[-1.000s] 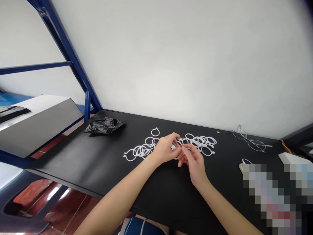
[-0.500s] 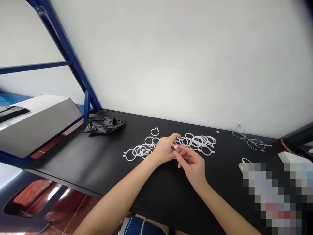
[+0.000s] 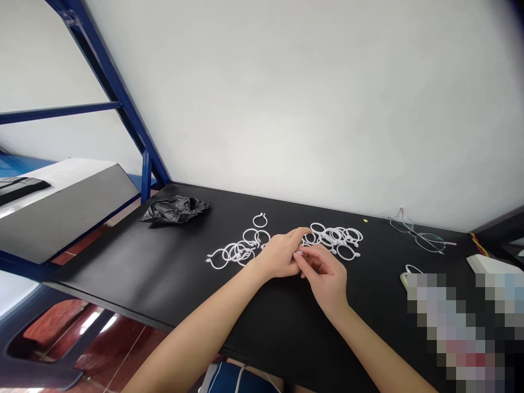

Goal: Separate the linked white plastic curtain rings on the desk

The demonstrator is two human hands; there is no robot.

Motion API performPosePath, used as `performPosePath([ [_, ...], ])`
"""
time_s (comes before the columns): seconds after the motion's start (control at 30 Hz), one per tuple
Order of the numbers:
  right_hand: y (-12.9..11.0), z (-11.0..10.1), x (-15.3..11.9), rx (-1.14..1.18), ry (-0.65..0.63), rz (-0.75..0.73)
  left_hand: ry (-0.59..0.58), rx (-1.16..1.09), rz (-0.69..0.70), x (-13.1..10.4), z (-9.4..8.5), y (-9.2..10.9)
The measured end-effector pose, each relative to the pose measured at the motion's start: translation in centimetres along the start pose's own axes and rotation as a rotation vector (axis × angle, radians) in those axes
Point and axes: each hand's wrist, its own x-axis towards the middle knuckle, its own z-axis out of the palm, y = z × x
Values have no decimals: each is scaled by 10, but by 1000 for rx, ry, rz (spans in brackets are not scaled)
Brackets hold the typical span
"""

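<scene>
My left hand (image 3: 282, 255) is closed around a white plastic ring, most of which is hidden by my fingers. My right hand (image 3: 327, 275) pinches a small white end of the ring (image 3: 299, 252) between thumb and forefinger, touching the left hand. Loose white rings with small clasp ends (image 3: 233, 252) lie overlapping to the left of my hands. A second heap of white rings (image 3: 335, 236) spreads behind and to the right. One ring (image 3: 260, 220) with its two ends apart lies alone farther back.
The black table (image 3: 135, 262) meets a pale wall. A crumpled black plastic bag (image 3: 176, 209) lies at the back left. Eyeglasses (image 3: 429, 242) rest at the back right, near a pixelated patch. A blue metal frame (image 3: 110, 82) rises at the left.
My hands have moved slightly down and right and drawn closer together. My right fingertips now pinch the white end. The loose rings lie as before.
</scene>
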Motion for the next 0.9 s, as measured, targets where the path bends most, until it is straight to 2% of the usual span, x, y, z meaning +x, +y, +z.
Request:
performPosePath([
  [0.27,5,-1,0,-7,31,-58,41,-48,6,-2,5,1],
  [0.5,8,-1,0,27,60,20,128,18,-11,0,10,0],
  [0.63,8,0,-1,5,53,42,140,36,-36,1,7,-2],
  [0.77,6,0,-1,-1,41,-4,163,57,-39,1,5,-2],
  [0.9,4,1,-1,-33,59,-75,240,120,-56,2,7,-3],
])
